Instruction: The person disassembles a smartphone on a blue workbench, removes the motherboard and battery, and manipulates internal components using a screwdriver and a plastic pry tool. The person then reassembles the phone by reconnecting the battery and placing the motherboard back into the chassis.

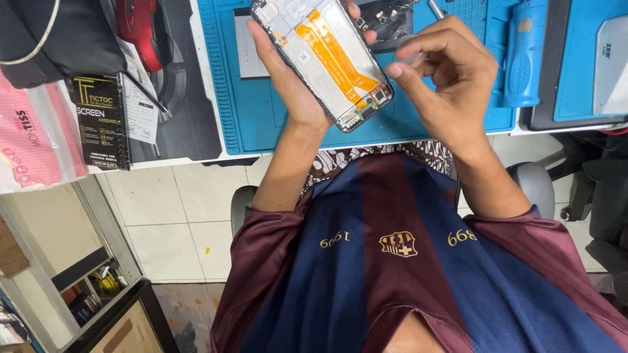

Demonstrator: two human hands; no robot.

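Note:
My left hand (288, 85) holds an opened phone (327, 59) with its back cover off, tilted over the blue work mat (255, 117). Orange flex cables and a white frame show inside the phone. My right hand (451, 85) is beside the phone's lower right end, thumb and forefinger pinched together on a small blurred grey piece (411, 51). What that piece is cannot be made out. Both forearms reach up from my striped dark red and blue shirt (392, 261).
A blue cylindrical tool (523, 59) lies on the mat at right, beside a dark tray with a blue pad (589, 65). At left lie a black parts box (101, 121), a pink packet (33, 144) and a red object (140, 29). Tiled floor and a chair (533, 183) are below.

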